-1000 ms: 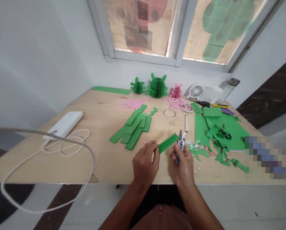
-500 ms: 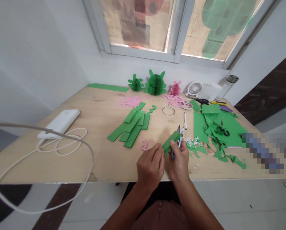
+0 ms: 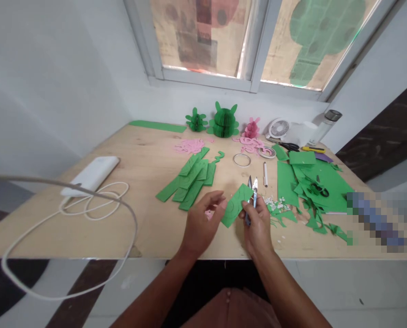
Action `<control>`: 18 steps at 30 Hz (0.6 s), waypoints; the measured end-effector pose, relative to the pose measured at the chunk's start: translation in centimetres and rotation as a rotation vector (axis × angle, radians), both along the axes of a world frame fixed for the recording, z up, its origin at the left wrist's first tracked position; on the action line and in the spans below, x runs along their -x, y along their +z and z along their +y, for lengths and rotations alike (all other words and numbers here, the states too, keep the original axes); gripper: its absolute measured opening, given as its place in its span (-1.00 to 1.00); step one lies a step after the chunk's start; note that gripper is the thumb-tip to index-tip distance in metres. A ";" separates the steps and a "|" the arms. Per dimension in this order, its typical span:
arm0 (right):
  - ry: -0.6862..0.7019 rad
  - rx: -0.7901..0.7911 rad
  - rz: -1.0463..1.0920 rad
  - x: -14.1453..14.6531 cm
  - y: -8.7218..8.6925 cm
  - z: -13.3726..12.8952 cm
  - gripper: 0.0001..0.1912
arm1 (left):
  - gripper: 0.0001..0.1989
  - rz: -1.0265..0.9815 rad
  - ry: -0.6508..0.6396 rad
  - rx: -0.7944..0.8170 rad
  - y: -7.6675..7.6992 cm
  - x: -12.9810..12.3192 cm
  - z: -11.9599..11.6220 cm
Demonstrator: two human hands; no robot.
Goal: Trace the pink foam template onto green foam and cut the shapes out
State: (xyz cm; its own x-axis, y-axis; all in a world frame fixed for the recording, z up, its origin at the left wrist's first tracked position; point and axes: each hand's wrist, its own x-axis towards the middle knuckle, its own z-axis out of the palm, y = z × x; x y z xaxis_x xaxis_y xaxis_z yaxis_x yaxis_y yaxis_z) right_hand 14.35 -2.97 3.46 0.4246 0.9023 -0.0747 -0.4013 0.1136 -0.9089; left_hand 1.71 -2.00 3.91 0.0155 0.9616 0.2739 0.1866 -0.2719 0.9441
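I have the right hand nearest, on the near side of the white pen, which serves as the reference for all positions. Its fingers are clamped on two items: the green paper piece and the scissors. The left hand is further left of the pen; its fingers are apart, beside the paper's left end. I cannot tell whether they touch it.

Green paper piece: located to the near left of the pen, raised and tilted. Form: a narrow, flat rectangle, matt and bright green. Its upper face carries faint curved outlines; I cannot tell whether they are drawn or pressed in. The scissor blades stand spread at its right end, points directed away from me.

A pink cutout lies partly hidden behind the left hand. Small white and green clippings lie to the near right of the pen. Left of the pen, beyond the left hand, green strips overlap on the wooden surface. Right of the pen, green sheets lie under loose offcuts. Beyond the pen, a green honeycomb figure stands near the wall.
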 end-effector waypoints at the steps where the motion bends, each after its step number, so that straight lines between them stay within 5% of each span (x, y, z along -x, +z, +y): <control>1: 0.022 -0.008 -0.010 -0.1 0.2 0.1 -0.74 | -0.72 -0.075 -0.049 0.100 0.5 0.1 1.0; 4: 0.080 -0.036 -0.058 -0.4 0.7 0.7 -0.75 | -0.75 -0.225 -0.240 0.347 1.6 0.1 3.9; 8: 0.139 -0.058 -0.156 -0.7 1.3 2.1 -0.79 | -0.79 -0.335 -0.354 0.474 2.4 -0.4 6.1; 18: 0.119 -0.026 -0.111 -1.9 0.6 6.0 -0.50 | -0.76 -0.507 -0.262 0.498 2.3 -1.5 9.1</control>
State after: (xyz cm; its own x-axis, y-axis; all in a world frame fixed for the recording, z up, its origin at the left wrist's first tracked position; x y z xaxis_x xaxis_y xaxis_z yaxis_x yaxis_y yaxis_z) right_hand 16.28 2.98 4.06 0.3192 0.9476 -0.0097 -0.3106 0.0949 -0.9458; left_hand 3.22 7.13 6.21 0.2486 0.9557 -0.1575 -0.3149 0.2336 0.9199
